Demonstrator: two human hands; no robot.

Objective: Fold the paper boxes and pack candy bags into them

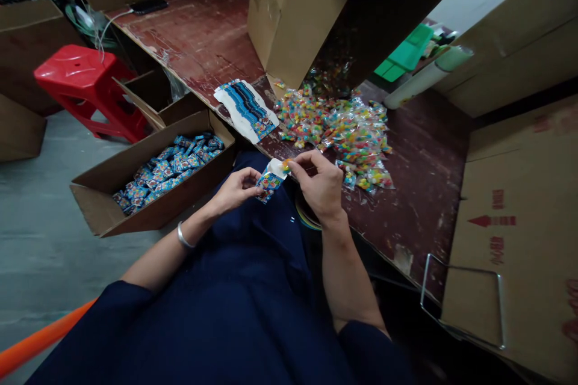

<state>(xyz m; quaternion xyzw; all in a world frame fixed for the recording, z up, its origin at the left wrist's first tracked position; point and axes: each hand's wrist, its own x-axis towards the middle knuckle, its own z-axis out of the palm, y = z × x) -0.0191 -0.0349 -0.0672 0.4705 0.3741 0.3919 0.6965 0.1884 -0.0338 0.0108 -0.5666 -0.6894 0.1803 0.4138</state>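
My left hand (235, 188) holds a small blue printed paper box (270, 180) over my lap, its open white end tilted up to the right. My right hand (318, 181) pinches a clear packet of coloured candy (286, 163) at that open end. A heap of such candy packets (343, 126) lies on the dark red table (419, 180) just beyond my right hand. A stack of flat blue box blanks (246, 109) rests at the table edge, beyond my left hand.
A low cardboard box (149, 207) on the floor at my left holds several filled blue boxes (169, 167). A big carton (298, 12) lies tipped on the table above the candy. A red stool (85, 87) stands left. Cartons (510, 240) line the right.
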